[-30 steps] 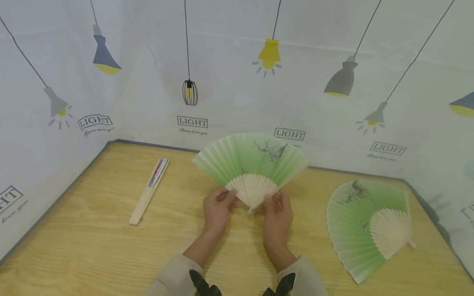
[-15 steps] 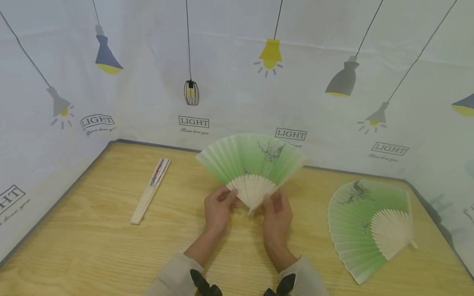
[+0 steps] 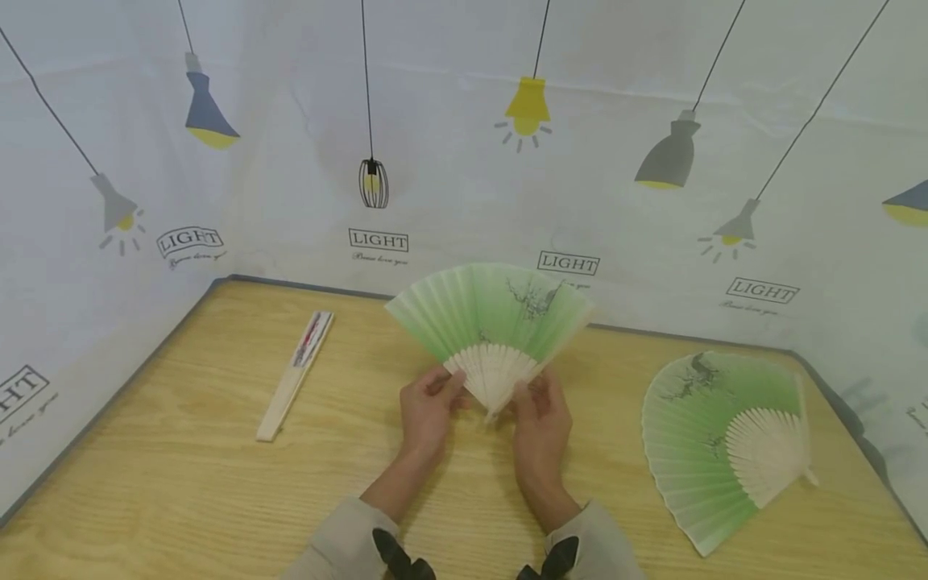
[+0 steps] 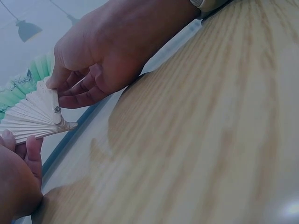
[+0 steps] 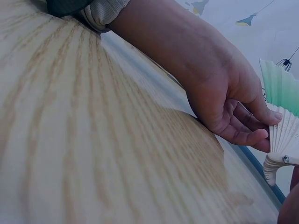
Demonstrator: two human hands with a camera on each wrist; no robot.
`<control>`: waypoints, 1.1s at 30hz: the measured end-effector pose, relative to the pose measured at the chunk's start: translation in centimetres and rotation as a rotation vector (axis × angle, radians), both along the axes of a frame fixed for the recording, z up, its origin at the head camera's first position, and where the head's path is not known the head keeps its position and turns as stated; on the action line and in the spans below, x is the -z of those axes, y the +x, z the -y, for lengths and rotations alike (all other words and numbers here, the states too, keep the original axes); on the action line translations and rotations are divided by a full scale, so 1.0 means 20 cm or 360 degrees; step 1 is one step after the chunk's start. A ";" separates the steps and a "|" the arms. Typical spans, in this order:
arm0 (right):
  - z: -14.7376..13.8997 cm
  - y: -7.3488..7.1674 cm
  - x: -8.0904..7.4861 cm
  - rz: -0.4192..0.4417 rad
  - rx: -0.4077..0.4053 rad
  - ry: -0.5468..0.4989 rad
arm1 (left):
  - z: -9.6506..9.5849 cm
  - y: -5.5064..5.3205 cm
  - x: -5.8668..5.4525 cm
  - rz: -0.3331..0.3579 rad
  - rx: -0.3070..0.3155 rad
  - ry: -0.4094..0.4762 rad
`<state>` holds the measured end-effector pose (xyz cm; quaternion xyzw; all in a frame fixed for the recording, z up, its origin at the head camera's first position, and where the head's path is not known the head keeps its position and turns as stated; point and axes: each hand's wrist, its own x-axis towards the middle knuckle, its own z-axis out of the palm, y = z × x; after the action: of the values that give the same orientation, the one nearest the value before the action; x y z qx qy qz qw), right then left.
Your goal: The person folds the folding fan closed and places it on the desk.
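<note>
Between both hands an unfolded green hand fan [image 3: 487,322] with pale ribs and a dark branch print is held up, its pivot end pointing down toward me. My left hand [image 3: 426,411] pinches the left outer rib between thumb and fingers. On the other side my right hand [image 3: 540,427] pinches the right outer rib. The left wrist view shows the left thumb on the pale ribs [image 4: 32,114] near the rivet. In the right wrist view, the right thumb presses the outer ribs [image 5: 282,130], with the fingers curled behind.
A second green fan [image 3: 689,435] lies spread on the right of the wooden table [image 3: 181,483]. A folded fan [image 3: 293,379] with a red and black print lies at the left. Behind the table hangs a white cloth [image 3: 449,121] printed with lamps.
The held fan's spread has narrowed slightly, its right edge coming inward. Both hands keep their pinch on the outer ribs and have hardly moved.
</note>
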<state>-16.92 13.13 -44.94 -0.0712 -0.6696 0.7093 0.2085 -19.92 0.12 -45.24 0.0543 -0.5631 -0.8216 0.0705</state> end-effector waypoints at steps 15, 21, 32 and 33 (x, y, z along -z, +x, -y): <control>0.00 -0.01 0.02 -0.0042 -0.0081 0.0041 | 0.00 0.01 0.00 -0.0013 0.0010 -0.0038; 0.00 -0.01 0.04 -0.0087 -0.0099 0.0067 | 0.01 0.01 0.00 -0.0007 0.0034 -0.0056; 0.00 -0.01 0.04 -0.0132 -0.0103 0.0081 | 0.01 0.01 0.00 -0.0012 0.0034 -0.0048; 0.00 -0.01 0.04 -0.0127 -0.0106 0.0075 | 0.01 0.01 0.00 -0.0019 0.0031 -0.0049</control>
<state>-17.07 13.09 -45.69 -0.0155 -0.6793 0.7021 0.2128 -19.74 -0.04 -45.30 0.0429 -0.5757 -0.8138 0.0667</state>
